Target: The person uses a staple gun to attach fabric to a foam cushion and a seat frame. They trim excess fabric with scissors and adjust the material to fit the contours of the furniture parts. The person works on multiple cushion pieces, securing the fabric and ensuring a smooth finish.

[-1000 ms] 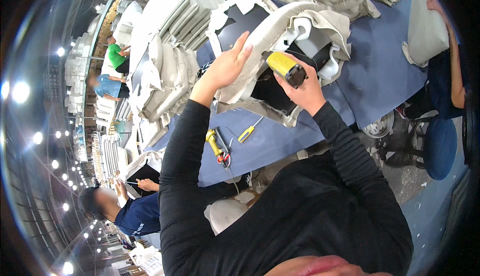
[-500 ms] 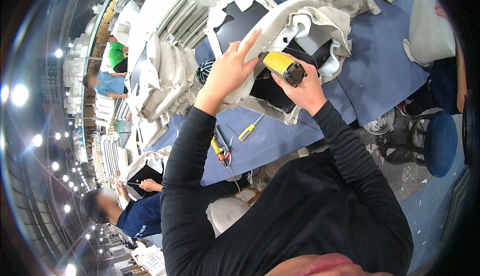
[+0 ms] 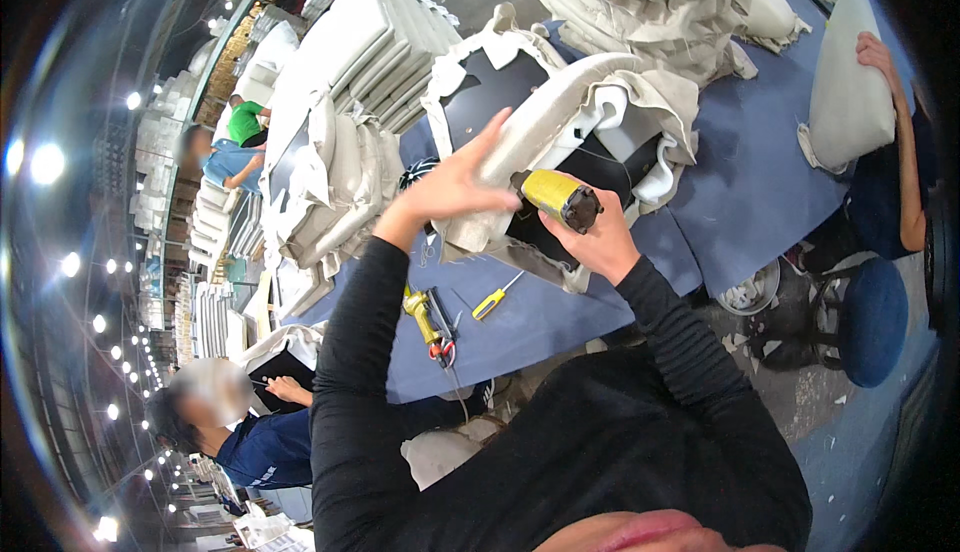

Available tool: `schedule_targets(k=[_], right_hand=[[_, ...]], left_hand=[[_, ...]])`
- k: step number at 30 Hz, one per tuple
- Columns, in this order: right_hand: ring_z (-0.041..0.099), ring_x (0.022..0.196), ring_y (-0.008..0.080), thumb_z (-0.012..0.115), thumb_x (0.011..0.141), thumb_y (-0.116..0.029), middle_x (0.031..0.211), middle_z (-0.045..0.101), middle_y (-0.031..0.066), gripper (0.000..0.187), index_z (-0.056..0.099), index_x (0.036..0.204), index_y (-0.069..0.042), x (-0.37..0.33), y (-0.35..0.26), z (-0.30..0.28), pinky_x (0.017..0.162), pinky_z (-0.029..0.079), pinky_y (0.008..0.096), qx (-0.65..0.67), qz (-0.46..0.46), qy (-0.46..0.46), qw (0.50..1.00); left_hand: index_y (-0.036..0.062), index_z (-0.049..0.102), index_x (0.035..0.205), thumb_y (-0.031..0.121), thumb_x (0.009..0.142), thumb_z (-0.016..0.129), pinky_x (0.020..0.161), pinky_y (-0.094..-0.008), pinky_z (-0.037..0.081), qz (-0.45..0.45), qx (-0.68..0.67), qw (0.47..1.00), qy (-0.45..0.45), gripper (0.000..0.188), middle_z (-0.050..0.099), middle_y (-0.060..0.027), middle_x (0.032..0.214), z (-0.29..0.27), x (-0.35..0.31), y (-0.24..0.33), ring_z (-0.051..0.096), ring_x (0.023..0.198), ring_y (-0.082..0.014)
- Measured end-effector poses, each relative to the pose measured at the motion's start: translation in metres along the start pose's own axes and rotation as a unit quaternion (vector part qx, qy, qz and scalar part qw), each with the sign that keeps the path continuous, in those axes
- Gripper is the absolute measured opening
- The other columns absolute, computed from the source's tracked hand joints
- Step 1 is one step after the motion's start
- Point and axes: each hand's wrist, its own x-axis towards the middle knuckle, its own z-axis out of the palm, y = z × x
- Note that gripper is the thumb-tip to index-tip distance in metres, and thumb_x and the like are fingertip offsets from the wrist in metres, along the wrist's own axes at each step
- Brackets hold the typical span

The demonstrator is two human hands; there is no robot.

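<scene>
A cream upholstered seat piece [image 3: 558,102] lies underside up on the blue-covered table, its loose fabric edges gathered around a black board [image 3: 618,157]. My right hand [image 3: 603,247] is wrapped round a yellow and black staple gun [image 3: 552,191], whose nose points left over the near padded edge. Fingers spread, my left hand [image 3: 452,190] is open beside that edge, close to the gun's nose and slightly blurred. Whether its fingertips touch the fabric I cannot tell. The right fingers are partly hidden behind the gun.
A yellow screwdriver [image 3: 490,304] and a yellow-and-black tool [image 3: 422,318] lie nearer me. Covered pieces are stacked at left [image 3: 345,172] and back [image 3: 650,12]. A blue stool [image 3: 873,322] and a metal bowl [image 3: 755,290] stand at right. Co-workers sit at left; another's hand [image 3: 875,57] holds a cushion.
My left hand has lifted off the padded edge and its fingers have spread. The staple gun has shifted slightly left in my right hand. The whole view has tilted, lowering the table scene.
</scene>
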Motion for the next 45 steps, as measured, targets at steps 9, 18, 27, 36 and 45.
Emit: schedule_targets(k=[9, 18, 27, 36, 45], right_hand=[[0.077, 0.113, 0.0366, 0.079, 0.083, -0.001, 0.122, 0.078, 0.0222, 0.058, 0.067, 0.140, -0.001, -0.026, 0.023, 0.011, 0.099, 0.060, 0.0386, -0.005, -0.021, 0.027, 0.999], [0.079, 0.104, 0.0356, 0.083, 0.081, -0.004, 0.117, 0.079, 0.0219, 0.058, 0.068, 0.138, -0.001, -0.024, 0.007, 0.011, 0.091, 0.061, 0.0386, -0.004, -0.005, 0.047, 0.999], [0.079, 0.105, 0.0372, 0.082, 0.081, -0.002, 0.113, 0.079, 0.0220, 0.056, 0.069, 0.135, 0.000, -0.019, 0.002, 0.015, 0.092, 0.061, 0.0385, 0.006, -0.018, 0.033, 0.999], [0.078, 0.104, 0.0403, 0.082, 0.079, -0.004, 0.110, 0.078, 0.0241, 0.059, 0.070, 0.136, -0.003, -0.020, -0.006, 0.016, 0.092, 0.060, 0.0401, -0.023, -0.008, -0.016, 1.000], [0.077, 0.116, 0.0275, 0.079, 0.087, -0.001, 0.125, 0.078, 0.0185, 0.054, 0.066, 0.140, 0.001, -0.040, 0.013, 0.024, 0.102, 0.057, 0.0359, -0.001, -0.015, -0.006, 1.000]], left_hand=[[0.0197, 0.034, 0.172, 0.047, 0.118, 0.041, 0.114, -0.0494, 0.049, -0.175, 0.104, 0.977, 0.066, 0.061, 0.055, -0.0293, 0.157, 0.024, -0.021, 0.012, 0.065, 0.131, -0.0479], [0.0370, 0.037, 0.171, 0.025, 0.103, 0.071, 0.107, -0.0513, 0.054, -0.119, 0.241, 0.959, 0.094, 0.077, 0.062, -0.0218, 0.147, 0.042, -0.022, 0.026, 0.066, 0.126, -0.0460], [0.0403, 0.036, 0.170, 0.009, 0.088, 0.075, 0.108, -0.0504, 0.055, -0.124, 0.224, 0.962, 0.096, 0.096, 0.060, -0.0206, 0.149, 0.045, -0.022, 0.030, 0.065, 0.129, -0.0457], [0.0390, 0.033, 0.172, 0.020, 0.078, 0.086, 0.108, -0.0502, 0.057, -0.122, 0.240, 0.962, 0.055, 0.109, 0.053, -0.0263, 0.157, 0.036, -0.022, 0.041, 0.068, 0.127, -0.0478], [0.0214, 0.033, 0.173, 0.040, 0.119, 0.040, 0.119, -0.0484, 0.045, -0.181, 0.012, 0.981, 0.071, 0.058, 0.054, -0.0263, 0.159, 0.028, -0.050, -0.011, 0.064, 0.134, -0.0427]])
